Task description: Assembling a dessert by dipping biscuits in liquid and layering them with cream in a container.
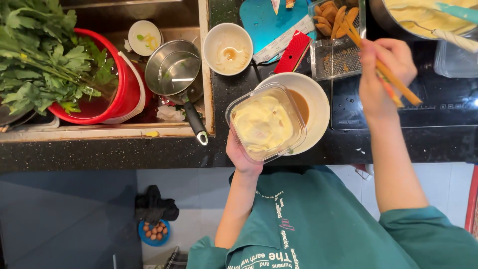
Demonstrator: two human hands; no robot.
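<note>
A: Left hand (238, 154), near edge of the black speckled counter (149, 152). Fingers curled under a clear square plastic tub (265, 122) with rounded corners, gripping it from below. Tub holds pale yellow, glossy batter.

B: Where does the tub sit?

A: Held over a round white bowl (311, 107) that contains brown liquid, middle of the counter.

B: Right hand?

A: Right hand (383, 74), fingers closed around orange chopsticks (383, 69). Tips reach far into a clear tray (336, 47) of golden fried pieces resting on a wire rack.

B: Packages?

A: A flat red rectangular packet (294, 51) and a long white wrapper strip (281, 42), both lying on a blue cutting board (261, 20), far centre. Print too small to tell.

B: Left side?

A: Sink with a steel saucepan (174, 72), black handle; a red bucket (122, 92) full of leafy greens (40, 55).
</note>
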